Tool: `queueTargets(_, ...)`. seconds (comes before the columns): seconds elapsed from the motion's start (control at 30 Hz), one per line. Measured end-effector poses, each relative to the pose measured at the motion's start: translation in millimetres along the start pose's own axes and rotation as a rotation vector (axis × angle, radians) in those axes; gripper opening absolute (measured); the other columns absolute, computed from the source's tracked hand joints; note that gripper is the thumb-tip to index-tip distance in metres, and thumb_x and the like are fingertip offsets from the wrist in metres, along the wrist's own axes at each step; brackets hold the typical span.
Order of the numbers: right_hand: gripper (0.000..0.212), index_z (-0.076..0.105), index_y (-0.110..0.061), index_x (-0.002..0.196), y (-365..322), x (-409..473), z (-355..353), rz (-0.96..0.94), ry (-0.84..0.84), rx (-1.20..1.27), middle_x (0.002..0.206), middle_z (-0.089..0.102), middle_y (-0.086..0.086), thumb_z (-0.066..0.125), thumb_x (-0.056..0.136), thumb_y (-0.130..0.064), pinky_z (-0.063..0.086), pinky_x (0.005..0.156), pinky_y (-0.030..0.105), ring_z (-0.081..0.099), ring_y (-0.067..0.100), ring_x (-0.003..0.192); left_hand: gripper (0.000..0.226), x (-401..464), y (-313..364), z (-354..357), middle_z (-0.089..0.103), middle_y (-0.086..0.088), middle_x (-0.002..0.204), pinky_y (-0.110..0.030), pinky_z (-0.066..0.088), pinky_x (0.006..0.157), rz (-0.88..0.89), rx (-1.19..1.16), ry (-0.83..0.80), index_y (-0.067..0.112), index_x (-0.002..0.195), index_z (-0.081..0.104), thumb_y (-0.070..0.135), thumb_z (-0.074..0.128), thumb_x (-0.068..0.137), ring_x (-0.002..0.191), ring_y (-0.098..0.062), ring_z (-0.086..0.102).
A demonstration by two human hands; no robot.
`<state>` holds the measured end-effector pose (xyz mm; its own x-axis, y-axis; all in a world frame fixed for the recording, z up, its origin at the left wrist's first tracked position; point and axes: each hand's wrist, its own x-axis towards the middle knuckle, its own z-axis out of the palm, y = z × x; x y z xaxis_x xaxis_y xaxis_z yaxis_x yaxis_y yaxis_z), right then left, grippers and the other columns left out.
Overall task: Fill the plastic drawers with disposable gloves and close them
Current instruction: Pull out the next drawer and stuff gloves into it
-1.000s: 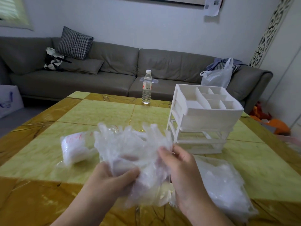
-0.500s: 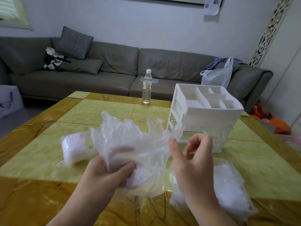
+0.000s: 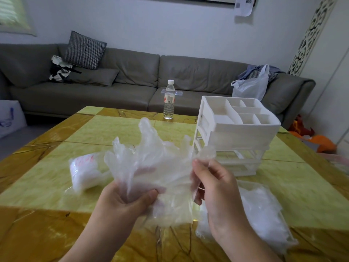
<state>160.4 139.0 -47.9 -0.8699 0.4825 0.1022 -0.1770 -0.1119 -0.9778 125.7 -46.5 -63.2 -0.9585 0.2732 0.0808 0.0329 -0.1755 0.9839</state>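
Centre frame, the left hand [image 3: 124,203] grips a bunch of gloves [image 3: 151,167] above the table [image 3: 113,129]; the right hand [image 3: 215,184] pinches their right edge. White drawers [image 3: 239,135] stand at right.

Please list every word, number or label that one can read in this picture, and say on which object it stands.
None can be read.
Water bottle: red and white label, print too small.
Small bag of gloves: red handwriting, too blurred.
Paper on the wall: code-like squares, too small.
White bag on the floor: blue marks, illegible.
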Motion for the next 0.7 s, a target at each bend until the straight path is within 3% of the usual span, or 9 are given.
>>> queueTargets(0.17,0.032,0.075,-0.009,0.081,0,8,-9,-0.012,0.094,-0.024,0.06,0.059,0.006,0.06,0.107,-0.02,0.037,0.046,0.031,0.048,0.02,0.051,0.043,-1,-1,3,0.079,-0.02,0.092,-0.026,0.059,0.058,-0.025,-0.005,-0.036,0.015,0.119,0.072,-0.009,0.072,0.084,0.071,-0.025,0.075)
queueTargets(0.37,0.03,0.071,-0.003,0.087,-6,13,-18,-0.001,0.156,0.007,0.059,0.057,0.005,0.054,0.109,-0.015,0.036,0.045,0.031,0.048,0.02,0.05,0.044,0,-1,0,0.079,-0.019,0.096,-0.025,0.059,0.058,-0.026,-0.006,-0.06,0.013,0.121,0.071,-0.006,0.074,0.082,0.07,-0.024,0.072)
queueTargets(0.5,0.025,0.059,-0.006,0.096,-3,15,-18,0.042,0.187,-0.071,0.068,0.055,0.006,0.073,0.099,-0.027,0.044,0.048,0.033,0.051,0.02,0.053,0.034,-1,-1,-2,0.08,-0.017,0.097,-0.027,0.061,0.064,0.018,0.005,-0.055,0.018,0.109,0.079,0.001,0.077,0.079,0.072,-0.031,0.07)
queueTargets(0.6,0.047,0.064,-0.005,0.107,-1,12,-13,0.25,-0.016,-0.013,0.094,0.075,0.013,0.084,0.085,-0.041,0.055,0.066,0.037,0.075,0.023,0.075,0.042,-2,1,-1,0.079,-0.018,0.096,-0.027,0.06,0.063,0.056,0.003,-0.066,0.023,0.112,0.079,-0.004,0.076,0.08,0.069,-0.029,0.069)
queueTargets(0.63,0.041,0.07,-0.004,0.104,-2,10,-10,0.291,-0.083,0.019,0.098,0.079,0.014,0.083,0.086,-0.039,0.056,0.069,0.037,0.078,0.025,0.081,0.045,-2,2,-1,0.079,-0.02,0.096,-0.027,0.06,0.062,0.06,-0.002,-0.07,0.021,0.116,0.077,-0.007,0.075,0.08,0.068,-0.028,0.07)
queueTargets(0.7,0.02,0.077,-0.005,0.091,-1,7,-7,0.27,-0.075,0.066,0.091,0.08,0.015,0.08,0.09,-0.024,0.055,0.066,0.034,0.076,0.024,0.075,0.048,-2,1,0,0.078,-0.023,0.096,-0.029,0.061,0.062,0.051,-0.002,-0.09,0.017,0.121,0.073,-0.009,0.072,0.08,0.069,-0.029,0.072)
